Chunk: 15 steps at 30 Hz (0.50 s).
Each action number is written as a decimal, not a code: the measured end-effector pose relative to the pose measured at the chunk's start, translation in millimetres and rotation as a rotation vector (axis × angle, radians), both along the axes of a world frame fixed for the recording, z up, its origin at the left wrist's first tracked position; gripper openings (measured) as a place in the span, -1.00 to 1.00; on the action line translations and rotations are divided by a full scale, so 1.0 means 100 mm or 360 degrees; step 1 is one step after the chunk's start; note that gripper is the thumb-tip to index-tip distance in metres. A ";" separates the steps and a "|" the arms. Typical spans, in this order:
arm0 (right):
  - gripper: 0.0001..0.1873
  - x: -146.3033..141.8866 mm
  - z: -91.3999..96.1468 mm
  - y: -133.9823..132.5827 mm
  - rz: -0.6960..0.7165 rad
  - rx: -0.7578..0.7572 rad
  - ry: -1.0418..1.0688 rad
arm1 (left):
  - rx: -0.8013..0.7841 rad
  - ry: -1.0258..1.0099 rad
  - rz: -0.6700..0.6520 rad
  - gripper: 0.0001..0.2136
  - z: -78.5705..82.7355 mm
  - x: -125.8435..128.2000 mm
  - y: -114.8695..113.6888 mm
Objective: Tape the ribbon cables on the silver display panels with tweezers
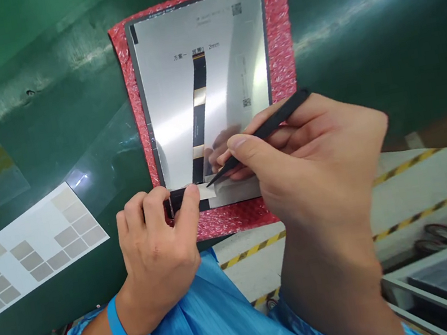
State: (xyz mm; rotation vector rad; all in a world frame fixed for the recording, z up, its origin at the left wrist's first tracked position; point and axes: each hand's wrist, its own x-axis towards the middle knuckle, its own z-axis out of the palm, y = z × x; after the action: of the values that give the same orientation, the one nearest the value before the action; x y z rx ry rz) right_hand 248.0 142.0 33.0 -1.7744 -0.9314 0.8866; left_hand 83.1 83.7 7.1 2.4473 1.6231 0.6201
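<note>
On the red foam pad (281,37): your silver panel (169,96) lies flat, mirror face up, on the green bench (359,53) near its front edge.
Flex cable (200,114): black with gold bands, it runs down the panel's middle to the lower edge.
White strip (207,191): it sits across the cable's foot, along the panel's bottom edge, between your two hands.
Left hand (154,242): your fingers are curled in tight at the panel's lower left corner, and your thumb (189,202) presses down on the strip's left end.
Right hand (312,158): it is closed in a pen grip round the black tweezers (268,125), and their tip touches the strip just right of your thumb.
Sheet of grey squares (27,252): it lies to your left on the bench, well apart from the pad.
Clear film (110,158): it lies between that sheet and the pad.
</note>
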 end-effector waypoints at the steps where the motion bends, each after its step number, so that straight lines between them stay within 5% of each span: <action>1: -0.82 0.00 0.00 -0.01 -0.0024 0.0016 -0.0009 | -0.0001 0.0013 0.0004 -0.62 0.00 0.00 0.00; 9: -0.79 0.09 -0.10 -0.08 -0.0019 0.0176 0.0127 | -0.0043 0.0060 -0.0164 -0.67 0.07 0.03 0.01; 15: -0.78 0.10 -0.21 -0.08 -0.0084 0.0305 0.0190 | -0.0184 0.0181 -0.0229 -0.52 0.09 0.08 0.01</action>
State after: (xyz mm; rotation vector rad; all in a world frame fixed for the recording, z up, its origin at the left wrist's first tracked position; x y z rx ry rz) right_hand 257.9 134.5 11.7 -1.5590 -0.8586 0.8314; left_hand 91.4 84.4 15.7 2.5263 1.4585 0.3624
